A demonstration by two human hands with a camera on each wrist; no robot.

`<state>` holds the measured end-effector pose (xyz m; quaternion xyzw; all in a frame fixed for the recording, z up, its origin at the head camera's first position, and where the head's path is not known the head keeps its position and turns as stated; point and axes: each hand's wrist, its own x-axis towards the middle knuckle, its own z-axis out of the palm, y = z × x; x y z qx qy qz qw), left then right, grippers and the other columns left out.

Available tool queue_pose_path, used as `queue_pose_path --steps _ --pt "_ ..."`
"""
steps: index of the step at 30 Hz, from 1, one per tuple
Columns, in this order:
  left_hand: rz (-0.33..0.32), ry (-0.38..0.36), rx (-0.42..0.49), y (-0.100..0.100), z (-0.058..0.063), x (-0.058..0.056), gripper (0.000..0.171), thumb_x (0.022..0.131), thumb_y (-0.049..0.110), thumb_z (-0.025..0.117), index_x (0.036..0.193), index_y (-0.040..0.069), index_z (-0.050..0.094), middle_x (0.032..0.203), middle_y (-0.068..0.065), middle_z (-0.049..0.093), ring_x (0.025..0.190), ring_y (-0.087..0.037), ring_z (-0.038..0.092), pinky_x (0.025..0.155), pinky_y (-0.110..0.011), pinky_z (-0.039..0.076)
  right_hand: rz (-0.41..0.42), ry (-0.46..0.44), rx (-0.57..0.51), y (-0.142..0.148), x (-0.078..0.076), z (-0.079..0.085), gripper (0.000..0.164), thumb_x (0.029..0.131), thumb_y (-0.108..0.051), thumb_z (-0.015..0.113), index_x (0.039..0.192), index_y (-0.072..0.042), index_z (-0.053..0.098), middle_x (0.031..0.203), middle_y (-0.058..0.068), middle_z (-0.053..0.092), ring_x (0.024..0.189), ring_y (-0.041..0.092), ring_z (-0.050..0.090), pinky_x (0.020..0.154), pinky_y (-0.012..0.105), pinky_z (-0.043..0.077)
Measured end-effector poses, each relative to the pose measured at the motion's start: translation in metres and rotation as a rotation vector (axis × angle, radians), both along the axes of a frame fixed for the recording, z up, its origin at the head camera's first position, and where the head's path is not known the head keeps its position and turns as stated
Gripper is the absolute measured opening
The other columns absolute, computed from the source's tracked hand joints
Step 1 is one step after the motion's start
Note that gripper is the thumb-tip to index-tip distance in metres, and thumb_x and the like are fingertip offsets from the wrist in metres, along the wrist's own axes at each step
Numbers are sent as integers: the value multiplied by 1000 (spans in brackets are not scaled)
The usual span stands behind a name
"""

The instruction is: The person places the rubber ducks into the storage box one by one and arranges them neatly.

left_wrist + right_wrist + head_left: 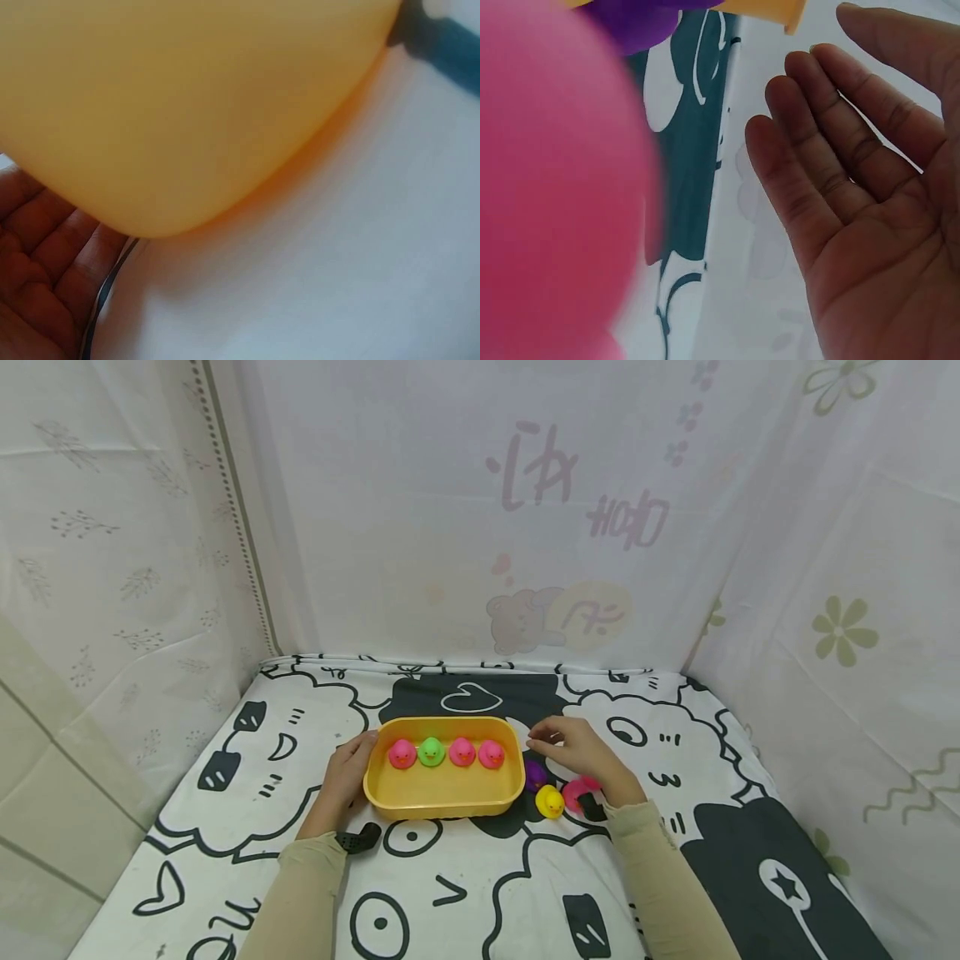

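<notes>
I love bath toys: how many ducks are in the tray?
4 in the tray, from picture left: first pink duck, green duck, second pink duck, third pink duck. None looks hidden.

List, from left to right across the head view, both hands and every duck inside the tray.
Left hand → first pink duck → green duck → second pink duck → third pink duck → right hand.

Pale fabric walls (390, 543) with flower prints (844, 632) and bear print (517, 622), behind and beside a black-and-white cartoon cloth (420, 881)
</notes>
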<state>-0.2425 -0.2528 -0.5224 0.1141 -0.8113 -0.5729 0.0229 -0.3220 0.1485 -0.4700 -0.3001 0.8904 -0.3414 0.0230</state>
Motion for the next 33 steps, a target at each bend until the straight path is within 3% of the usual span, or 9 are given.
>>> queue_pose_path --steps 5,15,22,33 --pt "-2 -4 -6 0 1 0 82 99 67 40 154 6 41 159 -14 38 150 -33 27 122 -50 22 -10 -48 -15 6 0 -8 22 94 -34 72 110 -18 73 101 -10 69 96 12 64 92 39 57" --pt "-4 -32 20 -1 1 -1 84 97 70 39 156 10 37 161 -12 33 151 -32 25 122 -51 23 27 -79 -13 10 -1 -6 29 95 -32 71 115 -10 73 104 -9 70 98 13 64 93 40 56" --pt "-1 -43 27 -1 2 -1 83 97 70 39 157 12 37 161 -10 34 150 -30 25 122 -50 23 16 -111 -1 12 0 -4 16 95 -32 72 107 -23 73 103 -10 70 98 13 64 93 39 56" --pt "-9 -28 22 -1 1 -1 84 97 70 39 156 10 38 160 -12 35 150 -32 27 121 -50 24 44 -129 3 14 0 -7 13 94 -32 72 105 -24 74 101 -10 70 96 13 64 92 38 57"
